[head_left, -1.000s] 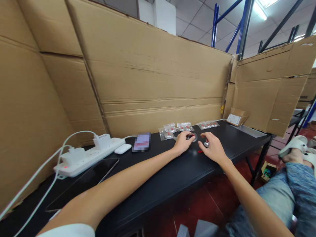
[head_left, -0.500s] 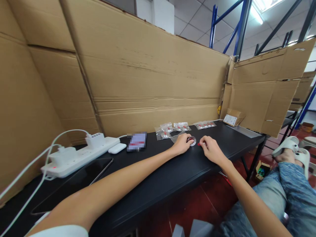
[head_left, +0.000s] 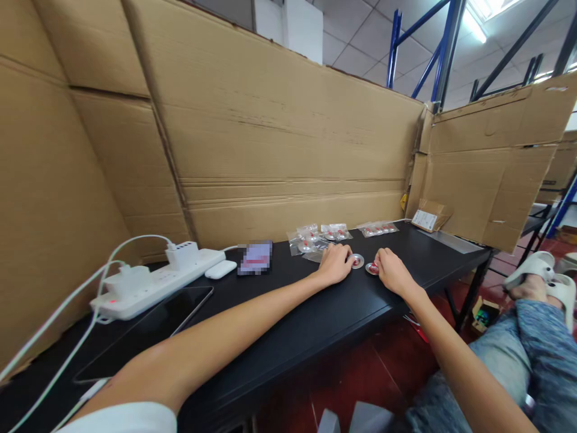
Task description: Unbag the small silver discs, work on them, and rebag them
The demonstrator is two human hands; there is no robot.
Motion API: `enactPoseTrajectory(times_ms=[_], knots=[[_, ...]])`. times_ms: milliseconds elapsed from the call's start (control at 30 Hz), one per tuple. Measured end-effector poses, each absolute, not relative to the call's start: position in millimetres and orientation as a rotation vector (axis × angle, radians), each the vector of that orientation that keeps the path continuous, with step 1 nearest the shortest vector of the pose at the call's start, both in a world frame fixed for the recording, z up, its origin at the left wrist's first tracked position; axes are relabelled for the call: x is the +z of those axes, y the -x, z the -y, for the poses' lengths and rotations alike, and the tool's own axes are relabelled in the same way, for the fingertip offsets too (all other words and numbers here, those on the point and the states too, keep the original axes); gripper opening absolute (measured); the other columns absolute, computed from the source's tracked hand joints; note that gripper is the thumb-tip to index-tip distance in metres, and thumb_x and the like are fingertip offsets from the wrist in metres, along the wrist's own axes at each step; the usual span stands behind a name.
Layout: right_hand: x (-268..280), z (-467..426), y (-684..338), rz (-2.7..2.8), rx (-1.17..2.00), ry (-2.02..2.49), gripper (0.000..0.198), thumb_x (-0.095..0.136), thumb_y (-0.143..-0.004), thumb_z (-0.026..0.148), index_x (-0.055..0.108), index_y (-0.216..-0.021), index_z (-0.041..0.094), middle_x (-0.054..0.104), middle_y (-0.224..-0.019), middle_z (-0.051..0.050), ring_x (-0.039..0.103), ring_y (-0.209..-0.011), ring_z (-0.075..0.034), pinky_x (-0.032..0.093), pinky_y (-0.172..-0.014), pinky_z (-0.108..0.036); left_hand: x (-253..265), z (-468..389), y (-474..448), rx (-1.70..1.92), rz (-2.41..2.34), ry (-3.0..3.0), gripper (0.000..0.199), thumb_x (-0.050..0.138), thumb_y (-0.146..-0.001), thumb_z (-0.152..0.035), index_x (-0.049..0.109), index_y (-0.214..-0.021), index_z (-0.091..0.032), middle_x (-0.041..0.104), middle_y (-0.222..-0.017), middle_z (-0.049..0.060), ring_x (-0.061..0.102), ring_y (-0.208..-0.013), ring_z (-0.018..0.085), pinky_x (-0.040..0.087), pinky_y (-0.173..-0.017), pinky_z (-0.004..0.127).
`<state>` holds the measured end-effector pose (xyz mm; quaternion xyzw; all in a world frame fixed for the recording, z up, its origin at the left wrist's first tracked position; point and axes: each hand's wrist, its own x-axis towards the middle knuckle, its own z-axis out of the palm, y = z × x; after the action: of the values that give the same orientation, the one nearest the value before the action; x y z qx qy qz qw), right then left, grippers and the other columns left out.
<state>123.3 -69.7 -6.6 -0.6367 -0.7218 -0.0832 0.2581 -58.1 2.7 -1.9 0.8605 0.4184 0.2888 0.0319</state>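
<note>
On the black table, edged by a tall cardboard wall, we see two small shiny discs with red markings lying just beside each other near the middle. The left hand rests low, fingers bent, its fingertips at the edge of the left disc; whether they grip it, we cannot tell. The right hand has thumb and fingertips drawn together at the rim of the right disc; whether they pinch it, we cannot tell either. Behind the hands we note clear bags with red-marked contents and, farther right, a brown packet with a white label. Toward the left lie a phone with a blurred screen, a small white case, a white power strip with cables and a dark tablet. Beyond the wall we observe blue rack posts and a ceiling light; below spreads a red floor.
</note>
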Motion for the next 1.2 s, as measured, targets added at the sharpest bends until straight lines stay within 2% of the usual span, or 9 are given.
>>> enactPoseTrajectory(times_ms=[233, 400, 533, 633, 767, 867, 933, 1000, 1200], knots=[[-6, 71, -121, 1.939, -0.148, 1.737, 0.011, 0.04, -0.093, 0.012, 0.05, -0.09, 0.016, 0.061, -0.092, -0.012, 0.059, -0.082, -0.018, 0.037, -0.073, -0.026, 1, 7, 56, 0.923, -1.374, -2.698, 0.031, 0.048, -0.09, -0.036, 0.064, -0.107, -0.017, 0.06, -0.107, 0.012, 0.049, -0.106, 0.028, 0.04, -0.093, 0.043], [-8, 73, -123, 1.819, -0.158, 1.64, 0.009, 0.04, -0.092, 0.012, 0.046, -0.097, 0.017, 0.063, -0.085, -0.008, 0.059, -0.072, -0.017, 0.035, -0.065, -0.026, 4, 21, 55, 0.981, -0.935, -2.972, 0.036, 0.049, -0.091, -0.041, 0.063, -0.116, -0.019, 0.054, -0.122, 0.011, 0.041, -0.119, 0.028, 0.036, -0.1, 0.043], [-7, 75, -124, 1.76, -0.235, 1.465, 0.011, 0.039, -0.092, 0.015, 0.049, -0.091, 0.019, 0.062, -0.082, -0.006, 0.058, -0.073, -0.018, 0.038, -0.068, -0.027, 3, 20, 56, 0.825, -0.74, -3.045, 0.039, 0.045, -0.092, -0.046, 0.064, -0.117, -0.022, 0.048, -0.135, 0.01, 0.032, -0.129, 0.031, 0.032, -0.104, 0.049], [-7, 77, -123, 1.784, -0.252, 1.341, 0.013, 0.04, -0.091, 0.016, 0.052, -0.086, 0.019, 0.061, -0.079, -0.005, 0.058, -0.073, -0.018, 0.04, -0.069, -0.027, 3, 15, 56, 0.783, -0.669, -3.001, 0.033, 0.048, -0.092, -0.044, 0.066, -0.109, -0.023, 0.048, -0.135, 0.008, 0.032, -0.129, 0.03, 0.032, -0.103, 0.049], [-5, 81, -121, 1.827, -0.201, 1.228, 0.013, 0.044, -0.088, 0.015, 0.056, -0.085, 0.019, 0.063, -0.078, -0.004, 0.058, -0.071, -0.016, 0.041, -0.067, -0.026, 6, 15, 56, 0.904, -0.638, -2.886, 0.019, 0.058, -0.085, -0.036, 0.065, -0.093, -0.02, 0.06, -0.113, 0.008, 0.045, -0.113, 0.025, 0.038, -0.097, 0.042], [-3, 85, -120, 1.827, -0.148, 1.163, 0.013, 0.048, -0.089, 0.018, 0.06, -0.091, 0.019, 0.066, -0.082, -0.004, 0.061, -0.071, -0.016, 0.044, -0.068, -0.026, 8, 15, 56, 1.043, -0.747, -2.708, 0.011, 0.059, -0.082, -0.028, 0.061, -0.085, -0.018, 0.064, -0.086, 0.005, 0.054, -0.091, 0.021, 0.044, -0.084, 0.035], [-2, 87, -119, 1.819, -0.144, 1.128, 0.014, 0.05, -0.09, 0.02, 0.063, -0.093, 0.019, 0.069, -0.085, -0.005, 0.063, -0.074, -0.017, 0.045, -0.07, -0.027, 8, 14, 56, 1.124, -0.802, -2.538, 0.006, 0.057, -0.081, -0.023, 0.059, -0.081, -0.017, 0.063, -0.076, 0.002, 0.057, -0.075, 0.016, 0.045, -0.073, 0.03], [-2, 88, -118, 1.8, -0.168, 1.104, 0.015, 0.051, -0.09, 0.021, 0.066, -0.093, 0.02, 0.07, -0.088, -0.006, 0.065, -0.078, -0.018, 0.047, -0.074, -0.028, 6, 11, 56, 1.187, -0.809, -2.386, 0.005, 0.057, -0.081, -0.022, 0.058, -0.08, -0.017, 0.062, -0.071, 0.0, 0.057, -0.066, 0.013, 0.044, -0.065, 0.026], [-5, 86, -118, 1.827, -0.197, 1.063, 0.018, 0.053, -0.09, 0.02, 0.069, -0.098, 0.021, 0.072, -0.093, -0.006, 0.067, -0.083, -0.019, 0.049, -0.078, -0.029, 6, 12, 56, 1.161, -0.737, -2.108, 0.009, 0.06, -0.08, -0.023, 0.062, -0.082, -0.015, 0.065, -0.066, 0.001, 0.062, -0.056, 0.012, 0.047, -0.057, 0.023]])
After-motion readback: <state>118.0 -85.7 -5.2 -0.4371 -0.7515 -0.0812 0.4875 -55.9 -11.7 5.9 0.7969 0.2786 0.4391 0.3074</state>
